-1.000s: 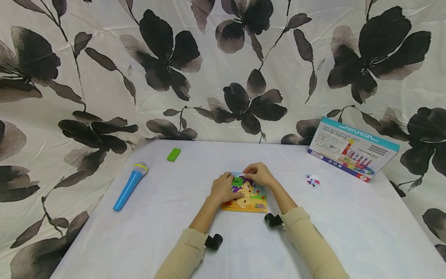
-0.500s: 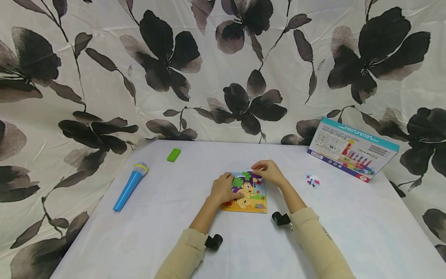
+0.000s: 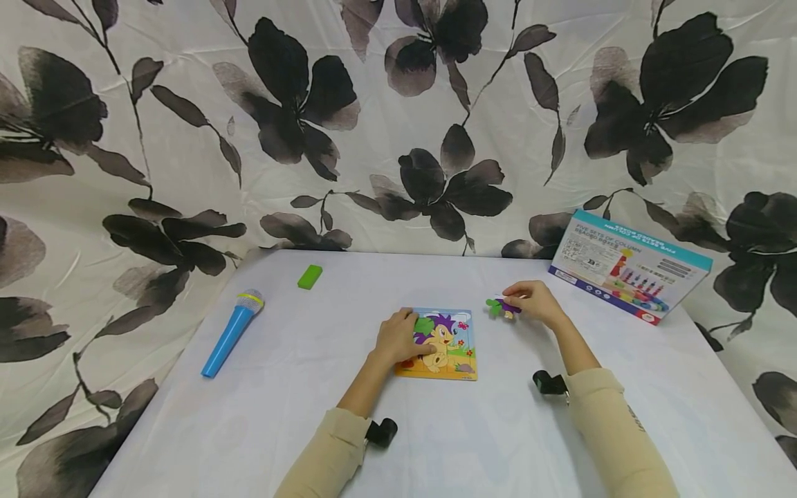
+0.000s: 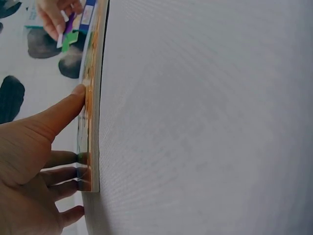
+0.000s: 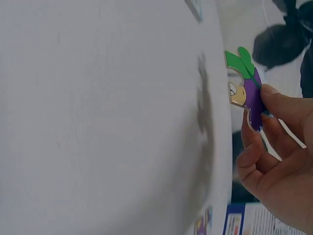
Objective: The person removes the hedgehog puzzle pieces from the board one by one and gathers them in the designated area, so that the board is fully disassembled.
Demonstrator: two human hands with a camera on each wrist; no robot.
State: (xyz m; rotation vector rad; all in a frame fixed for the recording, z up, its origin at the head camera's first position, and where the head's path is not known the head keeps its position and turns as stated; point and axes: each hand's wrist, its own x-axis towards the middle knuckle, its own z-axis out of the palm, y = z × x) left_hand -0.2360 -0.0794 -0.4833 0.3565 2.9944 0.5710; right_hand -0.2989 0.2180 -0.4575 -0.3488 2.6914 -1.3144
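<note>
- Moved since the earlier frame: the right hand (image 3: 537, 304), from the top edge of the picture puzzle (image 3: 457, 353) to a spot right of it, taking along a puzzle piece (image 3: 513, 305).
- Its thumb and fingers pinch that piece, narrow around the edge; the right wrist view shows a green leaf, a purple part and a cream patch with an eye, raised off the table (image 3: 299, 429).
- Left hand (image 3: 398, 339) stays where it was, on the left part of the puzzle; its fingers are spread wide, thumb reaching across the face, and the left wrist view shows the thumb and fingertips touching the upper side.
- The puzzle lies flat just right of the frame's lower middle, showing a purple-haired cartoon figure.
- Near the bottom of the right wrist view, a small colourful piece (image 5: 203, 223) lies on the table, cut off by the edge.
- Blue toy microphone (image 3: 230, 339) at centre left, green block (image 3: 309, 277) above and right of it, printed box (image 3: 631, 266) leaning at centre right.
- Floral cloth (image 3: 386, 124) fills the upper frame.
</note>
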